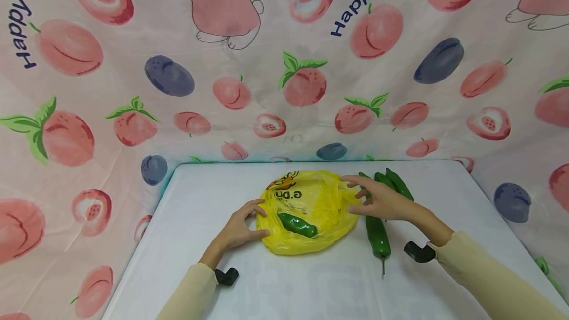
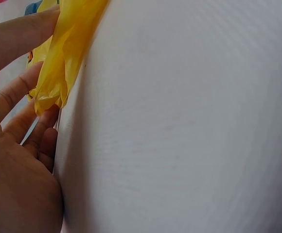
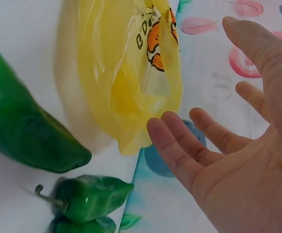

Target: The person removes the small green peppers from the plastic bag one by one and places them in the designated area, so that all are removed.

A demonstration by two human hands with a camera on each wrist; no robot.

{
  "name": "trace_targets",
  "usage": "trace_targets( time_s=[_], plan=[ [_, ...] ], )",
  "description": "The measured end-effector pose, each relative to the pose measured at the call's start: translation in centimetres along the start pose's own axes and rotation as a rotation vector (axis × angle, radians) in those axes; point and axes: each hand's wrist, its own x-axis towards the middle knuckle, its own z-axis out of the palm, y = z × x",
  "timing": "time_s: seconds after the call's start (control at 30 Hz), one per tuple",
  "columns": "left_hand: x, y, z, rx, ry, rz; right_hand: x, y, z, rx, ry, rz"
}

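Observation:
A yellow plastic bag lies on the table with its mouth spread, printed letters and an orange figure on it. A green pepper lies in the bag. At the bag's left edge my left hand touches the plastic, thumb and fingers apart. My right hand hovers by the bag's right side with fingers spread, holding nothing; in the right wrist view its fingertips come near the bag's rim. Below that hand lies a long green pepper, stem toward the front. More green peppers lie behind it, partly hidden.
The white table bears all of this. Behind and beside it hangs a pale pink cloth printed with peaches and plums. Dark bands sit on both wrists.

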Motion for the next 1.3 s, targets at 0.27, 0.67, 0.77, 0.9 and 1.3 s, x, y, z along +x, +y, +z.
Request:
trace_targets(
  time_s=[0.27,0.67,0.77,0.9,1.3],
  plan=[
    [0.0,-0.1,0.0,-0.002,0.005,-0.007,2.0,-0.5,1.1,0.017,-0.047,-0.047],
    [0.1,0.0,0.1,0.002,-0.002,-0.003,4.7,-1.7,3.0,0.065,-0.106,-0.088],
    [0.1,0.1,0.1,0.001,0.004,-0.001,5.4,-1.9,3.6,0.057,-0.116,-0.108],
    [0.1,0.1,0.0,0.006,0.007,0.009,6.0,-1.8,4.4,0.049,-0.133,-0.121],
    [-0.2,1.0,-0.4,-0.012,0.010,0.062,7.3,-2.4,6.8,0.131,-0.248,-0.044]
  ],
)
